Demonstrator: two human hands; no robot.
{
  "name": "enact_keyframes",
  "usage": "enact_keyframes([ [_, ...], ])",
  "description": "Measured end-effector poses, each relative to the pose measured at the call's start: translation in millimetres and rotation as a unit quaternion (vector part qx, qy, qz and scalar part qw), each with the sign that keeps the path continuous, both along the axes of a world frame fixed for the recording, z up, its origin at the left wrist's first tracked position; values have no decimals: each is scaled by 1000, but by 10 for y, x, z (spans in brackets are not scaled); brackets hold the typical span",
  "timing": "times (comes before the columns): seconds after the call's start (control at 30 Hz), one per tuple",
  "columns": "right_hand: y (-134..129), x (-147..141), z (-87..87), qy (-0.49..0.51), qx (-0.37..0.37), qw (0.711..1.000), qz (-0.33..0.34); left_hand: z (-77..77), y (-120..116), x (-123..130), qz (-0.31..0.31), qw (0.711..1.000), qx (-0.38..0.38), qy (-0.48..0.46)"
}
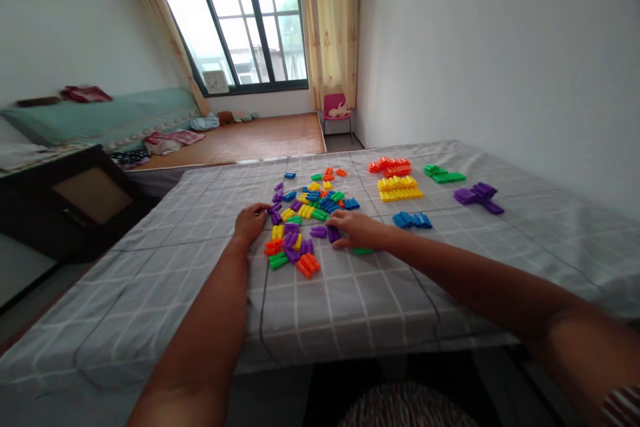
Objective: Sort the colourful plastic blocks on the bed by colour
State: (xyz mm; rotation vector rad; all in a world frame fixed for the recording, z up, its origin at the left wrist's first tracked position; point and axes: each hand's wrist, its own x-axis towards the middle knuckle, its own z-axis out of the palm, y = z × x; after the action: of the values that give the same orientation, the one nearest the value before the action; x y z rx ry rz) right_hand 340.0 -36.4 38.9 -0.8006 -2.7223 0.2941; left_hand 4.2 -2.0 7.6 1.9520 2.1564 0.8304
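A loose mixed pile of small ribbed plastic toy blocks in purple, blue, yellow, green and orange lies on the checked cloth. At its left edge is my left hand, fingers closed on a purple block. My right hand reaches in from the right side of the pile, its thumb and fingers around another purple block. A green block shows partly from under that hand. Orange blocks and green blocks lie at the pile's near side.
To the right, blocks are grouped by colour: orange, yellow, green, purple and blue. The grey checked cloth covers the surface. A white wall borders the right side; a pink chair stands beyond.
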Motion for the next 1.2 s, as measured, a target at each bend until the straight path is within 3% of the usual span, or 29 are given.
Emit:
enact_keyframes([
  [0.13, -33, -88, 4, -3, 17, 1000, 5, 4, 15, -10, 0, 1000, 2, -4],
  [0.27, 7, 210, 137, 81, 25, 996, -12, 25, 10, -23, -1, 1000, 5, 4],
  [0.37, 99, 708, 248, 141, 21, 985, -92, 30, 23, -59, -6, 1000, 0, 14],
  [0.47, 178, 1419, 255, 169, 13, 961, -219, 18, 57, -108, -11, 1000, -4, 23],
  [0.6, 160, 2396, 34, 127, 30, 914, -383, 6, 95, -149, -11, 999, -12, 41],
  [0.73, 52, 3000, -271, 63, 28, 903, -424, 27, 92, -153, -8, 998, -14, 55],
  [0.9, -4, 3297, -425, 37, 80, 911, -403, 63, 67, -143, -7, 998, -18, 58],
  [1.2, 44, 3427, -488, 15, 121, 882, -455, 52, 76, -153, 4, 999, -23, 48],
])
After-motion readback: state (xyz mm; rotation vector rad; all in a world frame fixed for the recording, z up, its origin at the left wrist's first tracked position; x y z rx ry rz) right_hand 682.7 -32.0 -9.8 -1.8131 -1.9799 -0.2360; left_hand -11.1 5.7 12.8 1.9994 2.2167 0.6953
